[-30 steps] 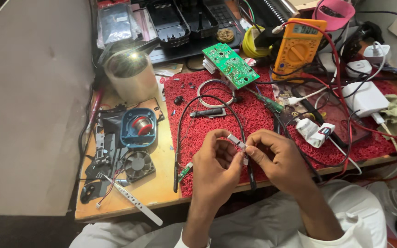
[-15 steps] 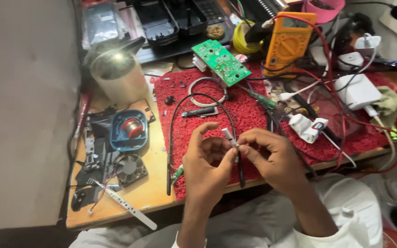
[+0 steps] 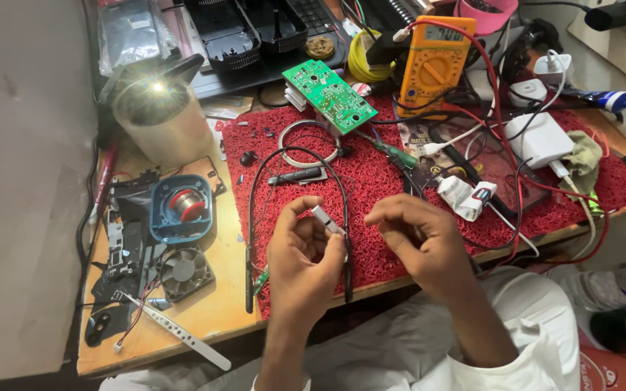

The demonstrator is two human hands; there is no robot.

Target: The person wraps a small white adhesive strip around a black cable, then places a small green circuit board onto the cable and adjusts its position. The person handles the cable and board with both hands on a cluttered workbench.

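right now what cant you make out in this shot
Head view only:
- Right hand: fingers curl inward, so whether it holds anything is hidden.
- Small white part in the left hand: too small to identify.
- Black cable: its lower end passes behind the left hand.
- Yellow multimeter: display too small to read.
- Black tray: cut off by the top edge.

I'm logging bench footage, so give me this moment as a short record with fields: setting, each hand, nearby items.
setting: cluttered wooden workbench with red mat
left hand: pinches a small silvery part of a black neckband cable
right hand: fingers curled, just beside the part, apart from it
nearby: green circuit board, orange multimeter, white charger, small black fan
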